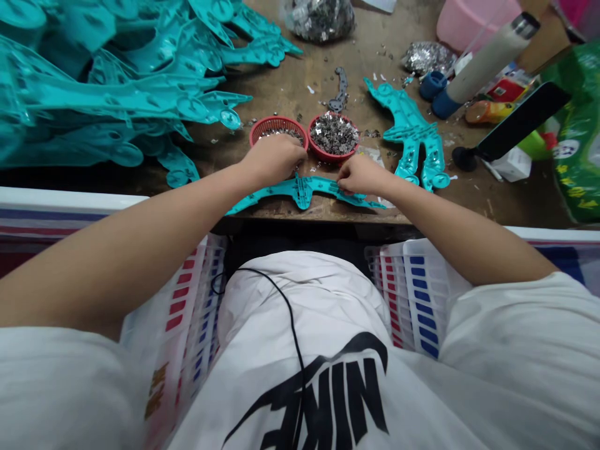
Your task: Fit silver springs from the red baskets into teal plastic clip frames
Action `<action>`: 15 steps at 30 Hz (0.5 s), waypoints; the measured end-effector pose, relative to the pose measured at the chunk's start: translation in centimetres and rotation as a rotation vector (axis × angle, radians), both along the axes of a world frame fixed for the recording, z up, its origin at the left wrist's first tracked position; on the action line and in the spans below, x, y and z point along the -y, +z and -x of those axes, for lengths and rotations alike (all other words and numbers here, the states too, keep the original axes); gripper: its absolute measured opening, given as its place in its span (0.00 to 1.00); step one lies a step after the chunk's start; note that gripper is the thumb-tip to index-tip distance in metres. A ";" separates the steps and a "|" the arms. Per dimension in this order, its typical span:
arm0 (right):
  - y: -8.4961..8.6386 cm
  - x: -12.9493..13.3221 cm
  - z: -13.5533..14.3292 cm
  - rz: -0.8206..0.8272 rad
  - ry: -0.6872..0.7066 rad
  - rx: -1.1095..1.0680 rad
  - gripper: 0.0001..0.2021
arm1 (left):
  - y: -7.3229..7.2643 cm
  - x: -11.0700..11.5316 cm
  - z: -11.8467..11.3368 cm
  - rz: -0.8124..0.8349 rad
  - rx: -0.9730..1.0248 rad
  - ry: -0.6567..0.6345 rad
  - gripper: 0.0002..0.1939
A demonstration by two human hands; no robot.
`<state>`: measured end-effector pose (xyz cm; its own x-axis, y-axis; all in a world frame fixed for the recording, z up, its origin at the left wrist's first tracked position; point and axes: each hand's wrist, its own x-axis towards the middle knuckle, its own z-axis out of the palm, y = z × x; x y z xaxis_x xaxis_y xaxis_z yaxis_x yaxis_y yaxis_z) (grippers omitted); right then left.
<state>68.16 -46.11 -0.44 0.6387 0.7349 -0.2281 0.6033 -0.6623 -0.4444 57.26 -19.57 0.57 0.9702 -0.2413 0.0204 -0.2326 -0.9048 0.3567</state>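
Note:
A turquoise bow-shaped plastic part [304, 192] lies flat at the table's front edge, close to my body. My left hand [275, 157] is in front of the left red basket [255, 134], its fingers pinched just above the part's middle; whatever they hold is too small to make out. Over the part's right arm, my right hand [360, 175] has thumb and fingers pressed together, touching it or nearly so. Its fingertips hide any small piece there. The right red basket [323, 154], full of small metal clips [334, 134], stands just beyond both hands.
Turquoise parts [117, 94] are heaped at the left; more lie at right [412, 131]. Behind the baskets are a grey curved piece [339, 90] and a bag of metal pieces [320, 19]. A bottle [487, 62] and black phone-like slab [522, 120] stand right. Plastic crates [417, 294] flank my lap.

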 end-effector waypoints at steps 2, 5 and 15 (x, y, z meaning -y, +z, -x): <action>-0.2 -0.1 0.4 0.028 0.027 0.087 0.03 | -0.4 0.5 0.0 -0.008 0.029 -0.049 0.23; -0.6 -0.3 1.0 0.030 0.053 0.200 0.04 | -0.8 1.4 0.2 0.054 0.034 -0.128 0.20; 2.9 -0.9 2.8 -0.187 0.000 0.064 0.11 | 0.4 2.4 0.7 0.474 -0.011 0.060 0.17</action>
<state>65.38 -45.22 2.49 0.6475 0.7607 -0.0469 0.6341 -0.5718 -0.5205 56.59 -21.92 1.00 0.9830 -0.1511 0.1041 -0.1784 -0.6538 0.7354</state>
